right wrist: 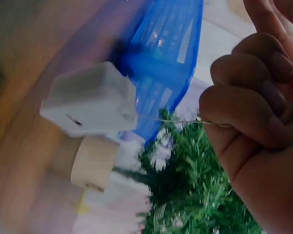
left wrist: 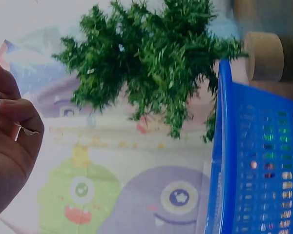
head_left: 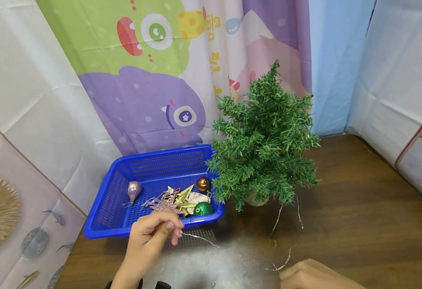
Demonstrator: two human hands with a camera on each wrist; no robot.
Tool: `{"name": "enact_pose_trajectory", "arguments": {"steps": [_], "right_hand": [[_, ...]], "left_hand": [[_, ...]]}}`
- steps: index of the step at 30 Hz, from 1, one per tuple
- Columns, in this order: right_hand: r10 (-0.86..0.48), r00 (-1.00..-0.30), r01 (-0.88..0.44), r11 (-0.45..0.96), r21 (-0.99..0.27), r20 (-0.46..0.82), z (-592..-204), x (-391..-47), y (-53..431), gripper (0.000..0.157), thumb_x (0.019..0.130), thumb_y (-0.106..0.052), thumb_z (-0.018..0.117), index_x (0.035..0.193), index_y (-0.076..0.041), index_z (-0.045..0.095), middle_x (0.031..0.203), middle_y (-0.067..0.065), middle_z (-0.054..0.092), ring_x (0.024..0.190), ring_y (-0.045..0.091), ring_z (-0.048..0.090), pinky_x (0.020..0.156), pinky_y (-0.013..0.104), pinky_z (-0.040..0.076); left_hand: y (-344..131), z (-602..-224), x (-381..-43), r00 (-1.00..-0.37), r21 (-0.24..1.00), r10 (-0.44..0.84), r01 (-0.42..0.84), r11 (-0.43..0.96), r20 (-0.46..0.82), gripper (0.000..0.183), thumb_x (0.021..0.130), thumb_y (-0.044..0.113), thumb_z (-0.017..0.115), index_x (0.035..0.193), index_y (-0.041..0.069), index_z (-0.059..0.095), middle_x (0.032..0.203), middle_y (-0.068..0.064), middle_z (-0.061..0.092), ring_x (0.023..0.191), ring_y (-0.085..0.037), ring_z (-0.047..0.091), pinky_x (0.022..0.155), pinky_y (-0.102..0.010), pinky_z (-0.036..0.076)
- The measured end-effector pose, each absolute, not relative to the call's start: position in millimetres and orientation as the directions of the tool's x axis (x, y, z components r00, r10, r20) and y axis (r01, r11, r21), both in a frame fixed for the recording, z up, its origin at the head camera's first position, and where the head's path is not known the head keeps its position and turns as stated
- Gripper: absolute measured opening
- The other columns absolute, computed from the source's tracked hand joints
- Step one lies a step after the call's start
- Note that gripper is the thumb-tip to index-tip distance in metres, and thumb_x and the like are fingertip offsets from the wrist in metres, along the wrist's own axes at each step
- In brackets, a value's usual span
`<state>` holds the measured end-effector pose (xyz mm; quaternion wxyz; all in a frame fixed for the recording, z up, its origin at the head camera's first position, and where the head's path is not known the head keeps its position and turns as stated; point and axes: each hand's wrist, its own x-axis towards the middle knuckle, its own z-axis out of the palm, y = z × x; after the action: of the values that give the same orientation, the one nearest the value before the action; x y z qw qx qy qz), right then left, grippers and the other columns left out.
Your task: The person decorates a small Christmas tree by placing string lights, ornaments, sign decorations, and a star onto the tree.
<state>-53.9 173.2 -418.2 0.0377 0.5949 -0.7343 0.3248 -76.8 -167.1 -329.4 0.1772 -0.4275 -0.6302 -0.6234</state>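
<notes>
My left hand (head_left: pixel 153 241) pinches a thin silvery fairy-light wire (head_left: pixel 201 238) between thumb and fingers, in front of the blue basket. At the lower right, my right hand (head_left: pixel 315 275) curls its fingers around the same kind of wire (right wrist: pixel 178 121). In the right wrist view that wire runs to a white box (right wrist: pixel 90 100), which looks like a battery case. A small green artificial Christmas tree (head_left: pixel 265 140) stands behind and between the hands on a round wooden base (head_left: pixel 257 199). Strands of wire (head_left: pixel 277 220) hang from its lower right branches.
The blue basket (head_left: pixel 104 200) stands left of the tree. Inside lie a pink drop bauble (head_left: pixel 134 190), a gold star (head_left: pixel 184 198), a green ball (head_left: pixel 203 208) and a brown ball (head_left: pixel 203 184). A patterned curtain (head_left: pixel 160 92) hangs behind the wooden table (head_left: pixel 370 208).
</notes>
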Motion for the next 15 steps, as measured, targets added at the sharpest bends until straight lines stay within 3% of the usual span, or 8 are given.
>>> {"name": "enact_pose_trajectory", "arguments": {"steps": [2, 5, 7, 9, 12, 15], "right_hand": [[-0.816, -0.378, -0.843, 0.108, -0.526, 0.438, -414.5, -53.1, 175.7, 0.016, 0.086, -0.008, 0.067, 0.095, -0.021, 0.061, 0.072, -0.012, 0.052, 0.068, -0.013, 0.04, 0.057, 0.004, 0.035], [-0.738, -0.489, -0.793, 0.155, -0.589, 0.465, -407.5, -52.8, 176.1, 0.038, 0.087, -0.012, 0.07, 0.121, -0.015, 0.055, 0.069, -0.011, 0.044, 0.065, -0.012, 0.036, 0.055, 0.006, 0.034], [-0.694, -0.552, -0.766, 0.204, -0.61, 0.461, -403.4, -52.7, 173.2, 0.052, 0.086, -0.012, 0.072, 0.132, -0.012, 0.048, 0.066, -0.01, 0.03, 0.062, -0.01, 0.023, 0.049, 0.007, 0.027], [-0.684, -0.58, -0.761, 0.261, -0.594, 0.442, -401.7, -54.2, 170.5, 0.061, 0.086, -0.016, 0.073, 0.138, -0.009, 0.043, 0.067, -0.014, 0.031, 0.06, -0.011, 0.022, 0.048, 0.008, 0.027], [-0.706, -0.582, -0.766, 0.308, -0.564, 0.404, -402.9, -57.6, 168.8, 0.046, 0.089, -0.017, 0.069, 0.131, -0.013, 0.052, 0.077, -0.02, 0.051, 0.062, -0.013, 0.04, 0.052, 0.008, 0.035], [-0.727, -0.521, -0.812, 0.26, -0.523, 0.448, -406.1, -62.0, 171.8, 0.023, 0.09, -0.009, 0.066, 0.109, -0.021, 0.063, 0.088, -0.017, 0.062, 0.071, -0.01, 0.052, 0.06, 0.008, 0.042]], "left_hand": [[-172.0, -329.0, -76.2, -0.579, 0.632, 0.285, 0.76, -0.152, 0.764, 0.015, 0.096, -0.004, 0.048, 0.085, -0.009, 0.058, 0.069, -0.012, 0.055, 0.052, -0.017, 0.051, 0.045, -0.026, 0.044], [-177.4, -329.0, -76.2, -0.573, 0.622, 0.26, 0.762, -0.178, 0.777, 0.015, 0.096, -0.005, 0.047, 0.086, -0.009, 0.058, 0.07, -0.012, 0.054, 0.052, -0.017, 0.05, 0.044, -0.027, 0.042], [-179.1, -329.2, -76.2, -0.564, 0.615, 0.262, 0.763, -0.196, 0.783, 0.015, 0.096, -0.005, 0.047, 0.086, -0.009, 0.058, 0.07, -0.012, 0.053, 0.052, -0.018, 0.049, 0.043, -0.028, 0.041], [-179.7, -329.5, -76.1, -0.558, 0.611, 0.266, 0.766, -0.199, 0.786, 0.015, 0.096, -0.005, 0.047, 0.086, -0.009, 0.058, 0.07, -0.013, 0.053, 0.052, -0.018, 0.049, 0.043, -0.028, 0.041], [-179.5, -329.8, -75.8, -0.55, 0.605, 0.27, 0.771, -0.2, 0.79, 0.015, 0.096, -0.005, 0.048, 0.086, -0.01, 0.058, 0.07, -0.013, 0.053, 0.052, -0.018, 0.05, 0.043, -0.027, 0.041], [-180.8, -329.9, -74.9, -0.558, 0.609, 0.265, 0.772, -0.182, 0.786, 0.015, 0.095, -0.005, 0.048, 0.086, -0.009, 0.059, 0.07, -0.012, 0.054, 0.052, -0.017, 0.05, 0.043, -0.027, 0.042]]}}
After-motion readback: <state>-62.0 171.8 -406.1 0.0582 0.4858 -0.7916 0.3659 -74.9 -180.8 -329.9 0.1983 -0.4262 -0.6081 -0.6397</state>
